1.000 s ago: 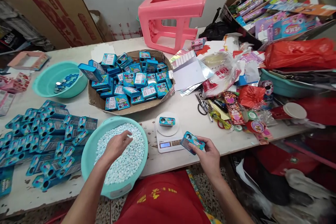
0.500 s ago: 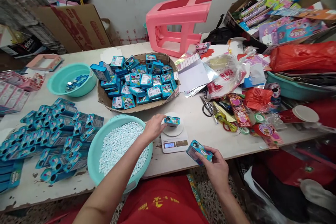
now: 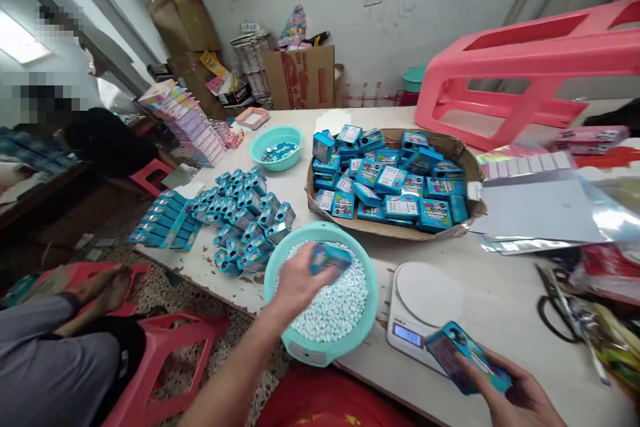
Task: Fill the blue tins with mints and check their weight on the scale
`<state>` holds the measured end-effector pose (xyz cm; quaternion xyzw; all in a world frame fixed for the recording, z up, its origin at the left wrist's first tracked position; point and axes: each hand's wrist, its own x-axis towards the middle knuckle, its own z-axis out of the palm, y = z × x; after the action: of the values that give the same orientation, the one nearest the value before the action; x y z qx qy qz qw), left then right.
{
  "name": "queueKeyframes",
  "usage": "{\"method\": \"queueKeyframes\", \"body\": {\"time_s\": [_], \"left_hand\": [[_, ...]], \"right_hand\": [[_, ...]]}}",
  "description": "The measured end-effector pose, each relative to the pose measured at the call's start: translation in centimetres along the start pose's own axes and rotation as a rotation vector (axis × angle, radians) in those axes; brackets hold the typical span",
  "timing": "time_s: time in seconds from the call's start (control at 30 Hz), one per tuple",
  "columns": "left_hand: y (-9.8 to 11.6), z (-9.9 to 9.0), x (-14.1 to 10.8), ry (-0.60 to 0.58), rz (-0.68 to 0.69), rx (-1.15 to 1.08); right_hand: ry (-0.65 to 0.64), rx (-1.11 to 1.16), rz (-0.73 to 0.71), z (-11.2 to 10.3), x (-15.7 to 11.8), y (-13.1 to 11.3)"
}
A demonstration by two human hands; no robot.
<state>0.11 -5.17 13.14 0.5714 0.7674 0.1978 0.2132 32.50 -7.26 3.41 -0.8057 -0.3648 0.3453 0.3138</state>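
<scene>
My left hand (image 3: pixel 297 283) is closed on a small blue candy box (image 3: pixel 330 258), blurred by motion, above the teal basin (image 3: pixel 371 307). White candies (image 3: pixel 333 310) fill much of that basin. My right hand (image 3: pixel 515 387) grips another blue candy box (image 3: pixel 467 355), which has a round hole at its top end. This box is tilted and covers the front right corner of the white kitchen scale (image 3: pixel 425 297). Nothing rests on the scale's round plate, and its small display is lit. Many blue boxes with holes (image 3: pixel 250 213) stand grouped left of the basin.
A cardboard tray (image 3: pixel 393 230) heaped with blue boxes lies behind the basin. A teal bowl (image 3: pixel 277 163) holds small blue and silver pieces. Scissors (image 3: pixel 557 303) lie at the right, and a pink stool (image 3: pixel 500 80) rests at the back. Another person's leg (image 3: pixel 55 360) shows at lower left.
My left hand has lifted the box off the scale and brought it over the candy basin. My right hand still holds its box. The view has turned left.
</scene>
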Motion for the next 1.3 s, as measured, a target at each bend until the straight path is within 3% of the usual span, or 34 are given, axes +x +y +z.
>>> {"method": "queueKeyframes", "body": {"time_s": [0.03, 0.1, 0.17, 0.27, 0.33, 0.4, 0.5, 0.6, 0.67, 0.77, 0.83, 0.93, 1.03, 1.13, 1.2, 1.3], "left_hand": [[-2.7, -2.4, -1.3, 0.055, -0.12, 0.051], [-8.5, -5.6, -3.3, -0.001, -0.268, 0.225], [-14.0, -5.9, -4.2, -0.082, -0.417, 0.37], [-20.4, -2.1, -4.0, -0.12, -0.48, 0.413], [-22.7, 1.3, -3.5, 0.011, -0.468, 0.367], [-23.8, 3.6, -3.1, 0.176, -0.459, 0.31], [-23.2, 4.6, -3.2, 0.355, -0.417, 0.307], [-20.0, 5.3, -3.4, 0.439, -0.318, 0.31], [-16.6, 7.1, -3.3, 0.321, -0.19, 0.214], [-11.6, 11.3, -2.7, -0.117, 0.113, 0.026], [-9.6, 13.5, -2.0, -0.227, 0.215, -0.015], [-9.3, 14.4, -0.3, -0.209, 0.08, -0.116], [-10.9, 13.5, 1.6, -0.133, -0.118, -0.225], [-11.4, 12.2, 2.6, -0.066, -0.215, -0.284], [-10.5, 11.2, 2.6, 0.013, -0.298, -0.523], [-7.9, 9.1, 2.2, 0.138, -0.37, -1.187]], "right_hand": [[-0.015, 0.006, -0.038, 0.7, 0.1, -0.3], [-0.051, 0.058, -0.119, 2.0, 0.0, -0.9], [-0.088, 0.195, -0.229, 3.3, -0.3, -2.1], [-0.195, 0.37, -0.405, 5.2, -1.1, -4.7], [-0.296, 0.457, -0.484, 6.6, -1.7, -6.5], [-0.374, 0.494, -0.53, 7.9, -2.2, -7.9], [-0.475, 0.447, -0.599, 9.9, -2.9, -9.2], [-0.521, 0.403, -0.646, 11.5, -3.4, -9.6], [-0.514, 0.377, -0.66, 12.1, -3.7, -9.5], [-0.515, 0.336, -0.653, 12.7, -3.8, -9.3], [-0.509, 0.319, -0.638, 12.8, -3.8, -9.1], [-0.472, 0.293, -0.635, 12.7, -3.6, -8.9], [-0.454, 0.271, -0.644, 12.7, -3.7, -8.8], [-0.478, 0.252, -0.667, 12.9, -4.2, -8.7], [-0.497, 0.217, -0.708, 13.3, -4.6, -8.6], [-0.543, 0.145, -0.809, 14.6, -5.3, -8.5]]}}
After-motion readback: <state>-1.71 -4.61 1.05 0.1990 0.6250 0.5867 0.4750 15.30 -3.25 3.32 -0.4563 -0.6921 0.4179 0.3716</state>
